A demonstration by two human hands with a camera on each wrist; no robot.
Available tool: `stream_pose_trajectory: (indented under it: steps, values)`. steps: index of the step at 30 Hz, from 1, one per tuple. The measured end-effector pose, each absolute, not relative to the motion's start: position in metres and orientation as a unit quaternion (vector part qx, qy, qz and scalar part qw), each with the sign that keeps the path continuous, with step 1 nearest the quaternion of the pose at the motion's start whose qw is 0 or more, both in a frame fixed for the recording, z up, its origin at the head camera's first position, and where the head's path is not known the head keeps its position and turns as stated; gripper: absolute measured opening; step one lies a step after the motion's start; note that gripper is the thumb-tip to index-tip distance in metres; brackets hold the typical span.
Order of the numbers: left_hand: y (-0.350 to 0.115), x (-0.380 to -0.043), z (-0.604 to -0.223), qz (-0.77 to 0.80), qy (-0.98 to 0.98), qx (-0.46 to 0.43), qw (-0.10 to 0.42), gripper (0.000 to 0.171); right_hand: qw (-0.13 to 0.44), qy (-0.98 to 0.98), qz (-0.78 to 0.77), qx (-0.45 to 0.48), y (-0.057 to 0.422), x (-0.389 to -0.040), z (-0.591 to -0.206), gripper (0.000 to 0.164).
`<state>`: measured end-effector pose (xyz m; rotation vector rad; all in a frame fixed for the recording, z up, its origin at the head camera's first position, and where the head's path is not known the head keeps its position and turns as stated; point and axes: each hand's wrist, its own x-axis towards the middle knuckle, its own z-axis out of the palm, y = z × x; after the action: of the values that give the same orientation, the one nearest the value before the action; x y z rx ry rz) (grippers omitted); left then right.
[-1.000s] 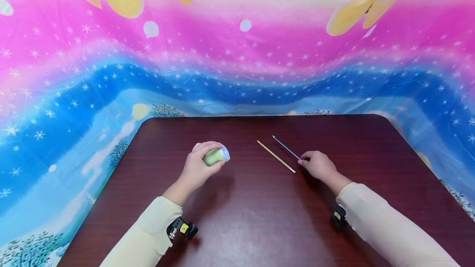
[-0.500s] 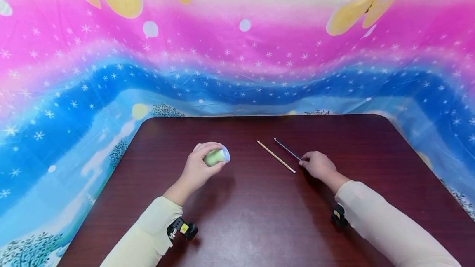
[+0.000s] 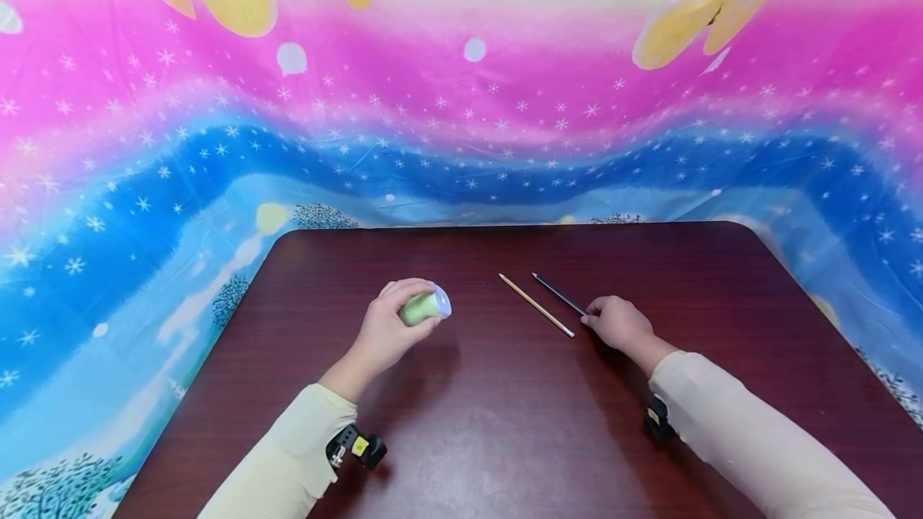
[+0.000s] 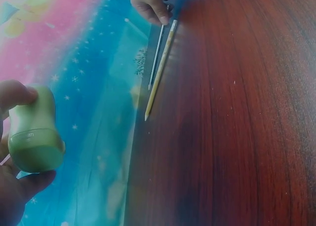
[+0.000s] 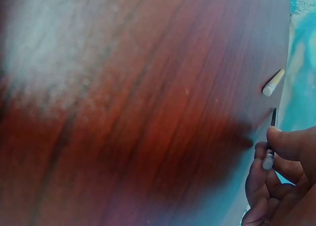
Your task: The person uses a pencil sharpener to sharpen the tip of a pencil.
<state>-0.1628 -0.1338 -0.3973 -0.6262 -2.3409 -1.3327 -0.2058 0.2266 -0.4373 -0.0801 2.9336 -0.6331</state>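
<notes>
In the head view my left hand grips a small green pencil sharpener above the table, its pale end with a small hole tilted to the right. The left wrist view shows the sharpener's rounded green body between thumb and fingers. My right hand pinches a dark pencil near its rear end; its tip points away and to the left. A yellow pencil lies on the table between the hands, nearly parallel to the dark one. In the right wrist view the dark pencil's pale end sticks out below the thumb.
The dark red wooden table has rounded far corners. A colourful cloth with snowflakes hangs behind and beside it. A black wrist camera hangs under the left sleeve, and another camera under the right.
The dark pencil's tip has shifted slightly toward me and to the right, along with the right hand. My left hand has moved a little to the right with the sharpener. The yellow pencil stays put.
</notes>
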Motion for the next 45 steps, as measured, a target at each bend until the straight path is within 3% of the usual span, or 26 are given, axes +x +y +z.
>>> stream_pose_trajectory:
  steps: [45]
  values:
    - [-0.124, -0.162, -0.406, -0.477, -0.835, -0.22, 0.167, 0.039, 0.087, 0.977, -0.197, 0.004, 0.219, -0.217, -0.44, 0.014]
